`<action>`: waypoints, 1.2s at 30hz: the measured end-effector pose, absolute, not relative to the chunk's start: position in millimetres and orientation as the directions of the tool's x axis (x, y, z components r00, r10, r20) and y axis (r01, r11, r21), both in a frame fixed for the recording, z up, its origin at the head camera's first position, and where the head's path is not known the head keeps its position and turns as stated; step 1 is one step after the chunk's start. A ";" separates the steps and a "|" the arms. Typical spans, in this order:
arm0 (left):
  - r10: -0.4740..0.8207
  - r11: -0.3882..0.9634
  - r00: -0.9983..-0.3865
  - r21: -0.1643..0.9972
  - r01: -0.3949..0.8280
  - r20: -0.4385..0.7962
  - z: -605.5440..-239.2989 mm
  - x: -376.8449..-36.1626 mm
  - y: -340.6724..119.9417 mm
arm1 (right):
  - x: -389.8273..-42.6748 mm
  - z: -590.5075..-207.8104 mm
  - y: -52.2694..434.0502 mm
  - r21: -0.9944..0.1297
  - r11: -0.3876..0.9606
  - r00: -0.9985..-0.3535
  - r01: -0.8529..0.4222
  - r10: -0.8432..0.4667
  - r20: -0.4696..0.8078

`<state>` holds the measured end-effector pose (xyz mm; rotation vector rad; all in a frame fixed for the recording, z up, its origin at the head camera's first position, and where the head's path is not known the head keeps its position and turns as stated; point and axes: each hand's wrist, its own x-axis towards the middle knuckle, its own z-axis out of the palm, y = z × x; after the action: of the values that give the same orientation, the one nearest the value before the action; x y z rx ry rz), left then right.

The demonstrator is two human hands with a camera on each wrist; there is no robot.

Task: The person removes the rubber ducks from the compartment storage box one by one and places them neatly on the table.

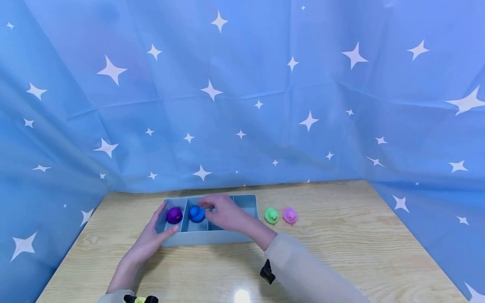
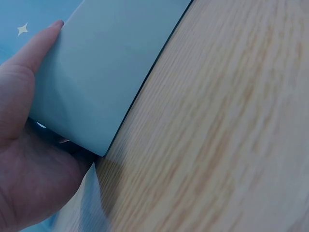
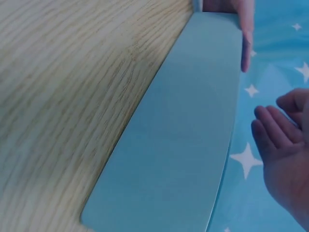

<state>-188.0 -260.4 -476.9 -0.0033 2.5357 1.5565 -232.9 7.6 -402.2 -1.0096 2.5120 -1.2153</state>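
Left hand steadies the divided tray with relaxed fingers while right hand, fingers loosely released, hovers beside the blue duck.

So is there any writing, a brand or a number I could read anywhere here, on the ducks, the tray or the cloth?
None: no readable word, number or brand shows in any view.
Blue backdrop cloth: white star shapes only, no text.
Divided tray, purple duck, blue duck, green duck, pink duck: no labels visible.
Dark wrist strap on the right arm: no readable marking.
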 end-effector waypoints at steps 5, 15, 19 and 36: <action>0.087 0.447 -0.987 0.891 -0.082 -0.135 -475.6 -188.4 -259.8 | -240.5 -407.0 -5.7 -0.732 0.468 -0.762 -0.495 -0.638 0.108; 0.079 0.455 -0.987 0.886 -0.088 -0.138 -474.8 -188.2 -256.7 | -247.2 -417.0 -14.7 -0.742 0.479 -0.769 -0.469 -0.635 0.076; 0.077 0.449 -0.987 0.889 -0.091 -0.140 -474.7 -187.8 -257.2 | -249.0 -420.1 -16.0 -0.735 0.484 -0.766 -0.475 -0.639 0.074; 0.063 0.446 -0.989 0.890 -0.094 -0.136 -476.0 -186.6 -259.4 | -256.7 -421.7 -27.0 -0.634 0.578 -0.767 -0.513 -0.640 0.037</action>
<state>-186.6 -259.4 -476.0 -0.0271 2.5409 1.5793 -256.7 -27.0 -421.7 -0.9662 2.6124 -0.9549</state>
